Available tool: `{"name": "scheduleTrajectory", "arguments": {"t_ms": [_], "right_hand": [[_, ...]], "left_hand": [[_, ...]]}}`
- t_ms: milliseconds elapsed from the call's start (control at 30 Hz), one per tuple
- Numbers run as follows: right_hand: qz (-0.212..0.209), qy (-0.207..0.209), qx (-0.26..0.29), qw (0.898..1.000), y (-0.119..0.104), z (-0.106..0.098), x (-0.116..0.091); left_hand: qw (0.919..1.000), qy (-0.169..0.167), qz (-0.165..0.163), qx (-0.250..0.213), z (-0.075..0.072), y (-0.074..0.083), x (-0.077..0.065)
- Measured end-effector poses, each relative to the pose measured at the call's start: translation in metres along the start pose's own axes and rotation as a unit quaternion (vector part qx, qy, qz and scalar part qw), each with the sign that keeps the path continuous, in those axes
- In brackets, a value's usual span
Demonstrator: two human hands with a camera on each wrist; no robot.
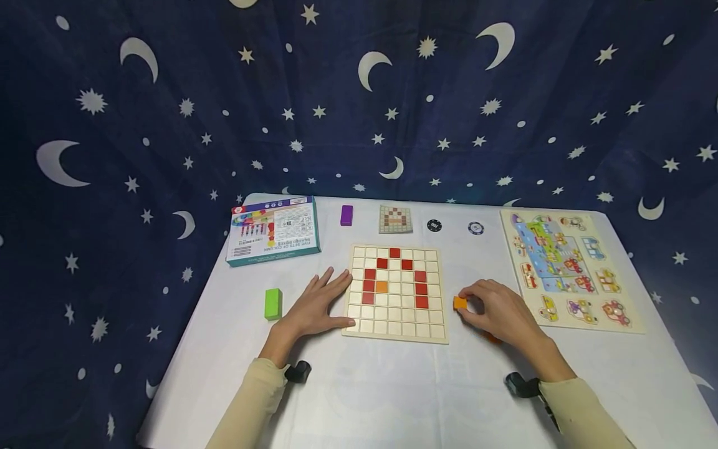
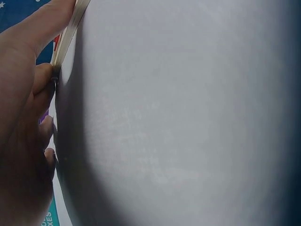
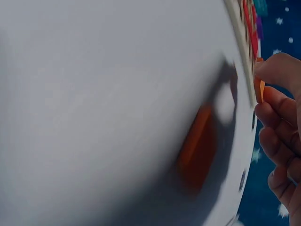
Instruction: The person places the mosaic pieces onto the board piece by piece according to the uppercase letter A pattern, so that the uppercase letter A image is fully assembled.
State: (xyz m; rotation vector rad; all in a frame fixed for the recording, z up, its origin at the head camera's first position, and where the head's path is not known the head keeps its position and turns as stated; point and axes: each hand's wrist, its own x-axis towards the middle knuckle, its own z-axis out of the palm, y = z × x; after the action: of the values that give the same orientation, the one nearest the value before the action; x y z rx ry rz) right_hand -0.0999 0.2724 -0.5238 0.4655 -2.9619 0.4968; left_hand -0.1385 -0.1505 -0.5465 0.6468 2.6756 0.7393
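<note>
A square wooden grid board [image 1: 395, 329] lies on the table, with several red tiles [image 1: 421, 289] forming an arch and one orange tile [image 1: 381, 287] inside its left side. Against the board's left edge, my left hand [image 1: 314, 308] rests with fingers spread, the thumb touching near the lower left corner. My right hand [image 1: 499, 315] pinches a small orange tile [image 3: 259, 84] between thumb and fingers, just right of the board. Under that hand lies an orange block [image 3: 200, 150], mostly hidden in the head view.
A small pattern card [image 1: 395, 219] and a purple block [image 1: 346, 215] lie behind the board, beside two chips [image 1: 434, 226]. At the back left is a toy box [image 1: 275, 229], with a green block [image 1: 273, 304] nearer. A wooden picture puzzle [image 1: 572, 271] occupies the right side.
</note>
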Motion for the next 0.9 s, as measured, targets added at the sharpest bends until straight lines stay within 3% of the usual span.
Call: {"name": "scheduleTrajectory", "arguments": {"t_ms": [267,533,900], "right_hand": [[-0.026,-0.011,0.018,0.999,-0.049,0.010,0.040],[-0.044,-0.024,0.038,0.998,-0.084,0.028,0.067],[-0.028,-0.038,0.027,0.999,-0.095,0.043,0.081]], "left_hand": [[1.0000,-0.007,-0.001,0.004,-0.001,0.001,0.001],[0.9999,-0.005,0.005,0.008,-0.001,0.000,0.000],[0.9999,-0.005,0.002,0.011,0.000,-0.001,0.001]]}}
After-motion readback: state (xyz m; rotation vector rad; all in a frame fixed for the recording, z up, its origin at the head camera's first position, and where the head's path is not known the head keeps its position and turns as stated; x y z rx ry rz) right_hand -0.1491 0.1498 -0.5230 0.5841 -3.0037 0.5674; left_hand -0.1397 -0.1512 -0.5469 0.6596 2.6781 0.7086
